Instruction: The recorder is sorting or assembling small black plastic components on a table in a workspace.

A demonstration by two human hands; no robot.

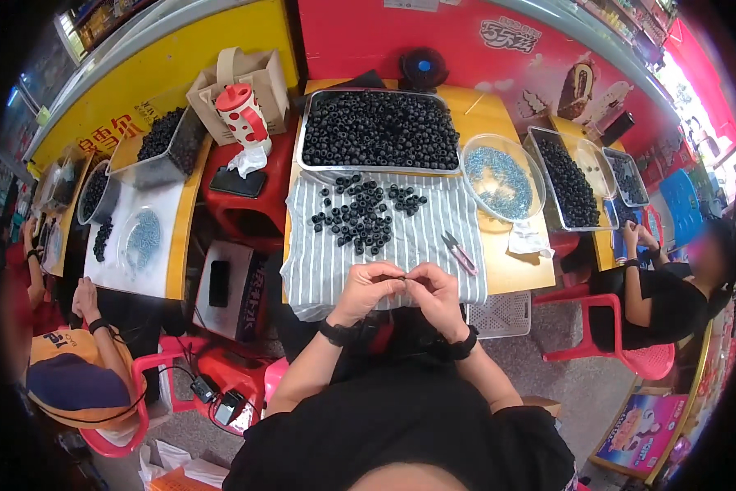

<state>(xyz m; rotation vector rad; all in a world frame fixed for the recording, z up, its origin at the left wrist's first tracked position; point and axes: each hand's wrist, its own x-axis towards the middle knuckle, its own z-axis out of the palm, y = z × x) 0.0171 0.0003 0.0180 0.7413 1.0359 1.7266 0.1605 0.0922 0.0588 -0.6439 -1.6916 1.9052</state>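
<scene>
My left hand (367,290) and my right hand (436,299) meet at the table's near edge, thumbs and fingers pinched together. Between the fingertips is something small and dark, mostly hidden by them. Just beyond my hands, loose black ring-like pieces (363,214) lie scattered on a grey-and-white striped cloth (309,274). A pair of thread snips (460,253) with pinkish handles rests on the cloth to the right of my hands. Behind the loose pieces stands a clear tray (301,146) heaped with more of the same black pieces.
Right of the tray are a round dish (540,184) of small pale-blue bits, a crumpled tissue (529,238) and a bin (607,221) of black pieces. A spotted red-and-white cup (243,114) and a phone (237,182) sit on a red stool at left. People work at both side tables.
</scene>
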